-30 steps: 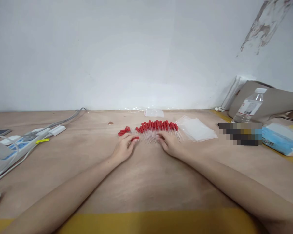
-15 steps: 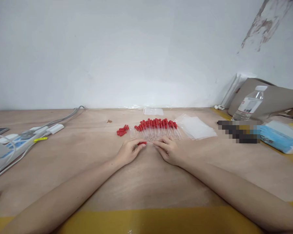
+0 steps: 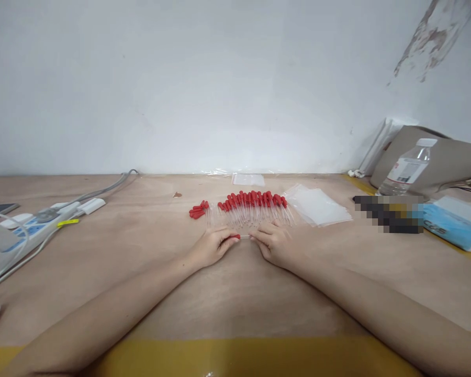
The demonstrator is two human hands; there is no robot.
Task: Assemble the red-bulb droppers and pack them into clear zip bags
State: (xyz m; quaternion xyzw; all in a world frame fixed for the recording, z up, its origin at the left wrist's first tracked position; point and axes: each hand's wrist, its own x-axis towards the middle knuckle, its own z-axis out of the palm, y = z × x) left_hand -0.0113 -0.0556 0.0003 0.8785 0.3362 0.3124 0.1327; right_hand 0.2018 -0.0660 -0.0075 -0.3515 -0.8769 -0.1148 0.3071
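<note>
Between the fingers of my left hand [image 3: 213,247] a red rubber bulb [image 3: 237,236] is pinched, mostly covered by them. A thin clear tube [image 3: 245,237] runs from the bulb to my right hand [image 3: 272,244], whose fingers close on its other end. Just beyond both hands lies a fan of droppers [image 3: 255,199] with red bulbs and clear tubes. Left of the fan are several loose red bulbs [image 3: 197,212], with some bare clear tubes [image 3: 212,213] beside them. How far the tube sits inside the held bulb is hidden.
Clear plastic bags [image 3: 317,207] lie right of the droppers, and a smaller bag [image 3: 248,179] near the wall. On the right stand a water bottle [image 3: 408,168] and a blue tissue pack [image 3: 455,222]. A power strip [image 3: 31,230] with cables lies left.
Both hands have come slightly toward me, still holding the bulb and tube. Less of the red bulb shows past my left fingers. The whole view has shifted a little.
</note>
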